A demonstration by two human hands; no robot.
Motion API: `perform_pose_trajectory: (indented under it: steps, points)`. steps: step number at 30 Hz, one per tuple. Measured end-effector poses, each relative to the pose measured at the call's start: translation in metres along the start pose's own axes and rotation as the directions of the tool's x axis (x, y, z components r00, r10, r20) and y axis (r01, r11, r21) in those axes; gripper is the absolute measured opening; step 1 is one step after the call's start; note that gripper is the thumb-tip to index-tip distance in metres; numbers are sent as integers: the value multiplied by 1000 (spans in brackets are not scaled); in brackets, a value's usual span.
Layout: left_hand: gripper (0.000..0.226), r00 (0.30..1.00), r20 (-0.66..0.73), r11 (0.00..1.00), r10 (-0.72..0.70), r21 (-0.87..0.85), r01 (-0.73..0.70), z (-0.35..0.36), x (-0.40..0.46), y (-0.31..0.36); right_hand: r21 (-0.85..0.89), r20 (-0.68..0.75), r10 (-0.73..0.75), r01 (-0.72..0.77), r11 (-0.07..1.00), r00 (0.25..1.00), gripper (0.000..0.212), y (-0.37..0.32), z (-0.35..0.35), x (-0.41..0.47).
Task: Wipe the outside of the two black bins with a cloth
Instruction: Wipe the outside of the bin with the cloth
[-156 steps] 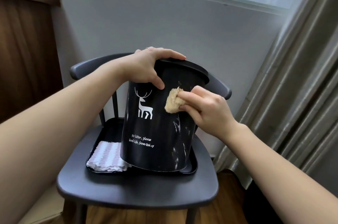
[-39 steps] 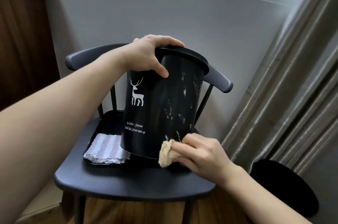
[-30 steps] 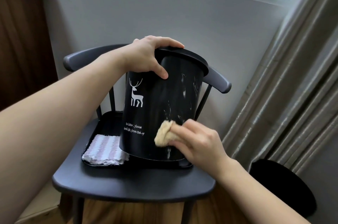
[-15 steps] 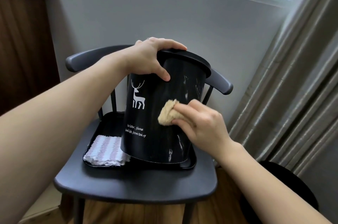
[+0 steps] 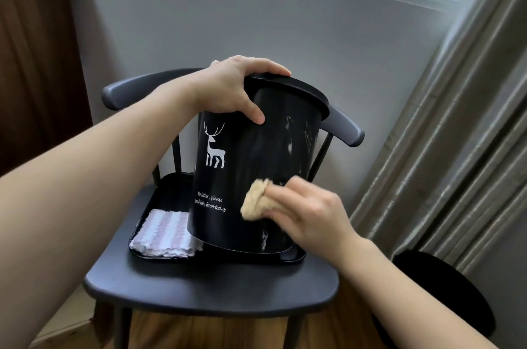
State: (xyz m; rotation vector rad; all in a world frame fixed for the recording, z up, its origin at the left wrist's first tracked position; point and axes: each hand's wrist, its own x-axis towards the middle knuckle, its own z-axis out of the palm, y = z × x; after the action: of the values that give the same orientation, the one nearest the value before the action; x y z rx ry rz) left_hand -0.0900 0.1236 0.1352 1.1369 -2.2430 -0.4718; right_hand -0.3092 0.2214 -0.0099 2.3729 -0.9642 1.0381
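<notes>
- Black plastic is what the work is about: a deer-print bin (image 5: 256,166) stands tilted in a black tray (image 5: 171,186) on the seat of a dark grey chair (image 5: 211,288), its top leaning away toward the chair back.
- The left hand (image 5: 231,89) holds the bin by its rim, fingers curled over the lid edge and the thumb pressed against the side wall, which steadies the tilt.
- The right hand (image 5: 310,214) pinches a bunched tan cloth (image 5: 255,201) and presses it against the lower part of the bin's wall, just right of the printed lettering.
- So both grips are closed on something: the left on the bin's rim, the right on the cloth.
- A folded pink-and-white striped cloth (image 5: 165,234) lies in the tray, touching the bin's base on its left.
- A second black bin (image 5: 445,291) sits on the wooden floor at lower right, beside the curtain (image 5: 456,149); only part of it shows.
- Step in hand, as I judge it: wiping the side wall of the first bin, on the strip facing the person.
- Pale streaks show on the wall higher up and near the base, so this bin looks unfinished.
- The next move calls for carrying the cloth across those streaks, then turning the bin with the left hand to bring an unwiped side round.
- The tilt must be held firmly, or the bin could slip in the tray.
- The floor bin appears not yet begun.
</notes>
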Motion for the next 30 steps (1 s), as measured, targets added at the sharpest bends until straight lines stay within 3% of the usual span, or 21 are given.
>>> perform_pose_trajectory:
  steps: [4,8,11,19,25,30]
  points:
    - [87,1000,7,1000,7,-16,-7,0,0,-2,-97,102,-99,109,989,990,20,3,1,-11]
    - [81,1000,-17,1000,12,-16,-12,2,0,-6,-126,-30,27,-30,992,999,24,11,-4,9]
    - [80,1000,-16,999,11,-41,-11,2,2,-6,-122,-51,48,-54,991,998,26,10,-2,13]
    - [77,1000,4,999,0,-50,0,3,12,-6,-57,197,-198,213,975,960,19,12,6,-32]
    - [77,999,-29,999,-24,-43,23,1,19,-13,-76,-22,16,-18,997,1000,25,24,3,-13]
    - [76,999,-25,998,-35,-48,34,1,20,-11,0,145,-126,127,992,981,23,20,10,-41]
